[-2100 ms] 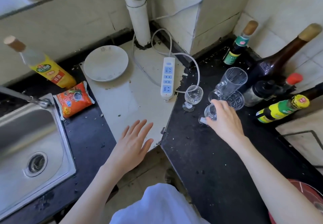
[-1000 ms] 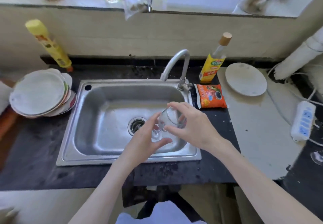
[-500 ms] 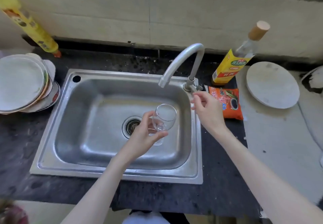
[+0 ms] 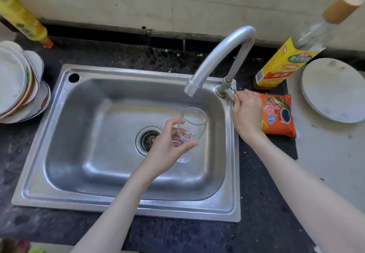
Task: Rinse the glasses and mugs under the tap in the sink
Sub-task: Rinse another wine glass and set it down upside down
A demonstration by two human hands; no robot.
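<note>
**Tap Opening With One Glass Held in the Basin**

The dark counter carries one steel sink, dry as far as can be seen, with one drain at centre. One curved tap rises at the sink's right rear corner; its spout ends above the basin and no water shows.

The left hand holds the single wine glass over the basin, beside the drain. Its fingers wrap the lower bowl, thumb pressed at the front. The rim tilts up toward the spout but sits below and slightly left of it.

The right hand rests at the tap's base, its fingers pinching the small lever.

Risks, as judged:
- The glass is not squarely under the spout; the stream may miss the bowl and splash.
- A sudden full flow may jolt the thin glass, and a wet bowl may slip from the one-handed grip onto steel.
- Splash may reach the packet just beside the lever.

Count: one stack of plates left, number unclear; one plate right; two yellow bottles; one orange packet. No mugs in view.
</note>
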